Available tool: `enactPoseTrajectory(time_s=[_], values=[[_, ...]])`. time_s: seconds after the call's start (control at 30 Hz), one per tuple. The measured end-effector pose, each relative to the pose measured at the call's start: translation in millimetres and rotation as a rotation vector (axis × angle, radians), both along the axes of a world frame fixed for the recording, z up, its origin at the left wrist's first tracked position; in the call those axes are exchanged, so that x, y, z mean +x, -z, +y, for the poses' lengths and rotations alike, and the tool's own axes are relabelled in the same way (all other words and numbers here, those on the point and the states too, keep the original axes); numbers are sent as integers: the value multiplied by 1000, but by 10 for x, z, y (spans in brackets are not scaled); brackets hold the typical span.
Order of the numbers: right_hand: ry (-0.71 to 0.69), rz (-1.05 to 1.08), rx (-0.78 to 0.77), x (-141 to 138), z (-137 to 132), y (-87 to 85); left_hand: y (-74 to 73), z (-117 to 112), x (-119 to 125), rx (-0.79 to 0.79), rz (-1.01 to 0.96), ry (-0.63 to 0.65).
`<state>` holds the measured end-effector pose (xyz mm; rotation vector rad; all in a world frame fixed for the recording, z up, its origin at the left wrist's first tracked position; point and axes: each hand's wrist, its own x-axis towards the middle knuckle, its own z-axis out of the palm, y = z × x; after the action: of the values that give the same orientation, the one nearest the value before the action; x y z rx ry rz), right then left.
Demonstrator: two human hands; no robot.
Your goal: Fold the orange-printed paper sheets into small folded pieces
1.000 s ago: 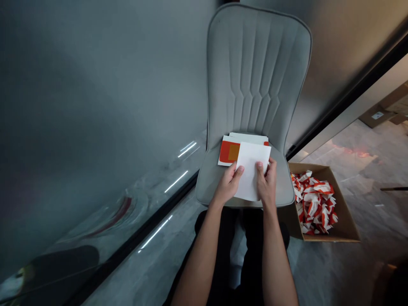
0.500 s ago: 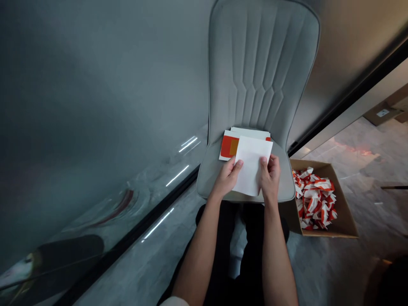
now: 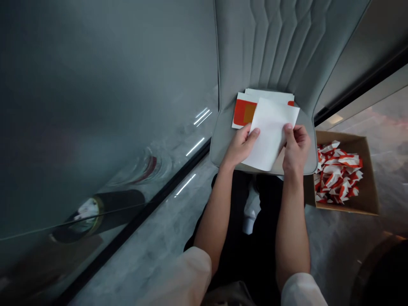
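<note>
A white sheet of paper (image 3: 270,131) is held between my two hands above the front of a grey chair seat. My left hand (image 3: 240,145) pinches its left edge, thumb on top. On the right edge, my right hand (image 3: 296,144) grips it with the thumb over the face and the fingers curled behind. Under and beyond the sheet lies a small stack of red and white printed paper (image 3: 242,111) with a brownish-gold patch, partly covered by the sheet. The sheet's underside is hidden.
The grey padded chair (image 3: 223,148) stands against a dark glossy wall panel (image 3: 127,85). On the floor to the right, an open cardboard box (image 3: 369,178) holds several folded red and white paper pieces (image 3: 339,170). A dark round object (image 3: 389,272) is at the lower right.
My view has tilted down and shifted left, so the chair, hands and box appear higher and further right. Both hands still hold the sheet; its right side bends slightly more.
</note>
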<state>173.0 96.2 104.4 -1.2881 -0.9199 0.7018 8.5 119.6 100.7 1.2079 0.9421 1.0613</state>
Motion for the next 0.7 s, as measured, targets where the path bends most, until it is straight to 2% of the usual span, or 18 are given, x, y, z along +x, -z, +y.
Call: enactPoseTrajectory(time_s=[0.27,0.43,0.7], values=[[-52,60,-55,-31,-2,-26,-47,25,-155,5,42,-3],[-56,50,-35,1,-18,-4,-95,-1,-231,-17,46,63],[-5,46,-4,62,5,49,-132,-43,-216,-60,46,177]])
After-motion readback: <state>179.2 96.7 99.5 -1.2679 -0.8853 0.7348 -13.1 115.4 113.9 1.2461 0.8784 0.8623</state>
